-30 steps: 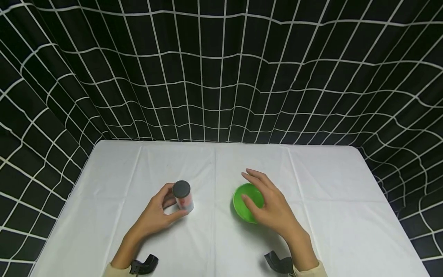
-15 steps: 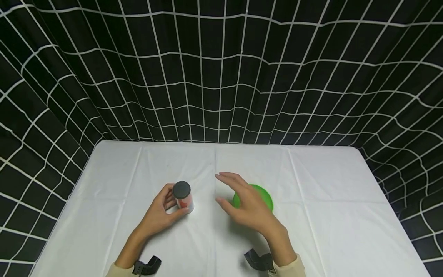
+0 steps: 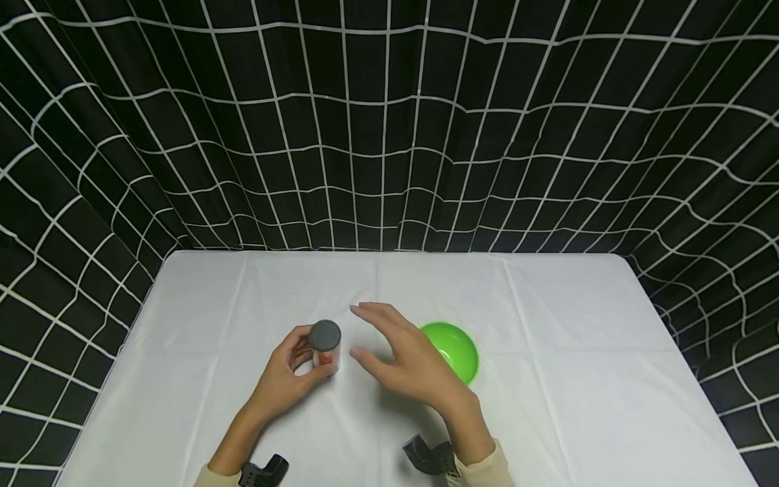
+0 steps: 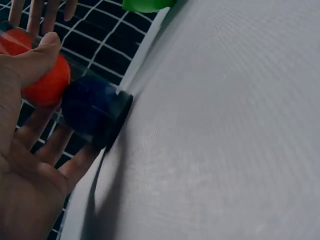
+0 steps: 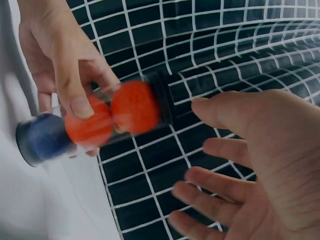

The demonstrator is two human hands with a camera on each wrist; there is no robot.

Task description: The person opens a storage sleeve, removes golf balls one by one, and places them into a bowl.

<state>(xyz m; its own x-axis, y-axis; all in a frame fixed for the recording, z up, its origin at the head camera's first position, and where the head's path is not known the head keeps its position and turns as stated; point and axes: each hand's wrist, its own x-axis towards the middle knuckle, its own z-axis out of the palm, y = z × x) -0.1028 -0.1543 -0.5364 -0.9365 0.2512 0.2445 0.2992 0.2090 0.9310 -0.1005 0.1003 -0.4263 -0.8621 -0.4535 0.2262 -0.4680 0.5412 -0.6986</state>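
Observation:
A clear tube (image 3: 325, 355) with a dark grey lid (image 3: 325, 335) holds two orange balls (image 5: 136, 106) and a dark blue ball (image 5: 47, 136), the blue one at the bottom. My left hand (image 3: 282, 379) grips it, thumb on the near side and fingers round the back. In the left wrist view the tube's dark base is at or just above the white cloth; I cannot tell whether it touches. To the tube's right hovers my right hand (image 3: 414, 362), fingers spread and nothing in them, pointing at the lid end. Behind that hand stands a green bowl (image 3: 459, 352), partly covered by it.
A white cloth (image 3: 578, 392) with fold creases covers the table. Black curtains with a white grid (image 3: 389, 135) rise behind the table and along both sides. Each wrist carries a black camera mount (image 3: 429, 456).
My right hand has moved left from over the green bowl toward the tube, uncovering much of the bowl. The left hand keeps its grip, and the tube has shifted slightly right.

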